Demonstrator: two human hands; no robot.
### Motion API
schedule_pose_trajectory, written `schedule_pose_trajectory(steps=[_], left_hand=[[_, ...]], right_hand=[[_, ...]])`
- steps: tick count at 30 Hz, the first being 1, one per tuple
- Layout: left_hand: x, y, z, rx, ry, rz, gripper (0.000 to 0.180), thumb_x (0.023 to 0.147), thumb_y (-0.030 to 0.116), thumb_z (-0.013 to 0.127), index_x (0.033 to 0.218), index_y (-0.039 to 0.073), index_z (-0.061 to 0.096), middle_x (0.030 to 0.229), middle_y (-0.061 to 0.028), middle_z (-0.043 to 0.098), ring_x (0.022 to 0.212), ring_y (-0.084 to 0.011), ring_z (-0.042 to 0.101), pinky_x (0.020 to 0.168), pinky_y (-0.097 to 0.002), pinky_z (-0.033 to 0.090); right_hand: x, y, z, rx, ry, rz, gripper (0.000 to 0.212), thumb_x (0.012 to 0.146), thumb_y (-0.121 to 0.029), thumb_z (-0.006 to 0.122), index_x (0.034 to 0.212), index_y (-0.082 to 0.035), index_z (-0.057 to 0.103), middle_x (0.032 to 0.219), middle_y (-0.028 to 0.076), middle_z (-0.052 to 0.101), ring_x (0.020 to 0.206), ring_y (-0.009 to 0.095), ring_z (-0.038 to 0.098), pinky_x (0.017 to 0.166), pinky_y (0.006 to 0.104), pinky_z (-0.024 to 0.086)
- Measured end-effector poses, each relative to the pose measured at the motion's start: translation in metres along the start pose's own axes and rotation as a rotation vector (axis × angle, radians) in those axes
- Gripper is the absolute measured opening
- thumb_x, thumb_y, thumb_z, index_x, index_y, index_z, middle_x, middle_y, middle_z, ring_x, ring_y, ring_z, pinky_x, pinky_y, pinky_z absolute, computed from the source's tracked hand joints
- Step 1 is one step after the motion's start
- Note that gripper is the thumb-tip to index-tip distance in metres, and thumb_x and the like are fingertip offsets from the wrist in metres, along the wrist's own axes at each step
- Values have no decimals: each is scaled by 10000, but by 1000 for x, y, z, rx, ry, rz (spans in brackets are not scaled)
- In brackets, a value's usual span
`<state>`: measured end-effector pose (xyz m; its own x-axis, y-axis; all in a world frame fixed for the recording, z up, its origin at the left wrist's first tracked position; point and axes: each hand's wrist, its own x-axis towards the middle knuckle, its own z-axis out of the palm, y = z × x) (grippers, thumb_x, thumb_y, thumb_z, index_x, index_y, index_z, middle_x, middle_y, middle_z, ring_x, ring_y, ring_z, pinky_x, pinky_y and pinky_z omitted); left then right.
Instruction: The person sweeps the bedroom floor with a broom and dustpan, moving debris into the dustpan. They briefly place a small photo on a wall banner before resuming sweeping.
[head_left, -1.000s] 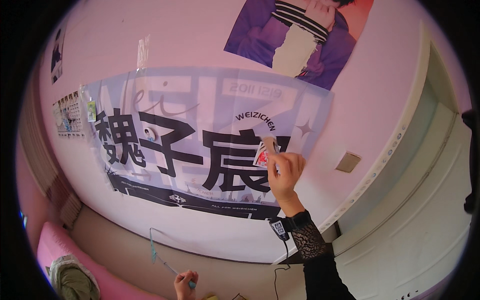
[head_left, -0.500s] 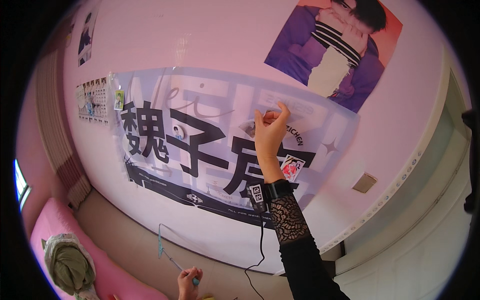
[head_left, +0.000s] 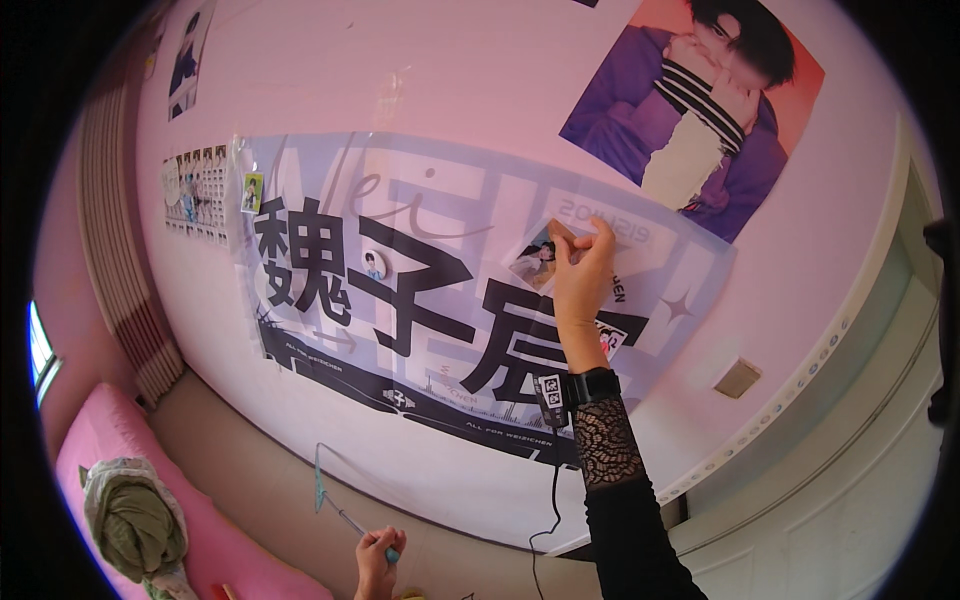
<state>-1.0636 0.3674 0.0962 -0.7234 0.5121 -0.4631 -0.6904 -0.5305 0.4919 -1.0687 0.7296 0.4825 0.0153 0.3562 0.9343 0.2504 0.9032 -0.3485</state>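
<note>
My right hand (head_left: 578, 255) is raised in front of a large lilac banner (head_left: 450, 180) on the pink wall, its thumb and fingers bent together at a small photo card (head_left: 535, 258). The card's left part shows beside the fingertips; the hand hides the rest. Below my right wrist a red-and-white picture card (head_left: 612, 340) shows on the banner. At the lower edge my left hand (head_left: 375, 558) is closed around the teal grip of a thin rod (head_left: 345, 517) with a narrow triangular teal head. The head stands away from the banner.
A round badge (head_left: 374, 264) and a small green card (head_left: 253, 193) are on the banner. A torn purple poster (head_left: 690, 150) hangs above. At lower left, a folded green cloth (head_left: 135, 525) lies on a pink surface (head_left: 225, 555). A cable (head_left: 556, 490) hangs from my right wrist; a door (head_left: 830, 490) is at right.
The view has shifted, so the banner and poster sit farther right. My right hand has moved slightly right, and more of the photo card shows. The left hand stays on the rod.
</note>
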Motion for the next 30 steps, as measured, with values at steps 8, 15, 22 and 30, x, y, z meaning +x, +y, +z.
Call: schedule_pose_trajectory(steps=[8, 15, 22, 30], left_hand=[[16, -1, -6, -48, -11, 6, 144, 873, -43, 634, 797, 21, 530, 779, -114, 614, 719, -231, 631, 777, -394, 580], [25, 5, -13, -37, -72, 15, 143, 879, -41, 628, 799, 20, 526, 774, -110, 612, 722, -227, 634, 778, -384, 584], [24, 9, -13, -41, -35, 12, 145, 881, -46, 623, 799, 16, 520, 768, -110, 609, 719, -217, 632, 773, -373, 589], [29, 5, -20, -52, -58, 12, 145, 869, -54, 627, 778, 15, 538, 768, -115, 606, 725, -232, 622, 760, -378, 574]], right_hand=[[20, 5, -13, -213, 4, -353, 536, 680, -156, 821, 1140, -102, 551, 964, 91, 564, 925, 305, 543, 780, 395, 462], [6, 12, -20, -275, 26, -310, 435, 679, -153, 820, 1034, -92, 577, 968, 97, 551, 944, 322, 516, 805, 412, 440], [2, 11, -19, -291, 15, -291, 285, 720, -100, 781, 915, -73, 575, 920, 82, 563, 889, 294, 550, 768, 397, 454], [10, -13, -14, 247, -330, 15, 368, 772, -66, 740, 1083, -49, 545, 747, 40, 602, 685, 188, 586, 645, 312, 465]])
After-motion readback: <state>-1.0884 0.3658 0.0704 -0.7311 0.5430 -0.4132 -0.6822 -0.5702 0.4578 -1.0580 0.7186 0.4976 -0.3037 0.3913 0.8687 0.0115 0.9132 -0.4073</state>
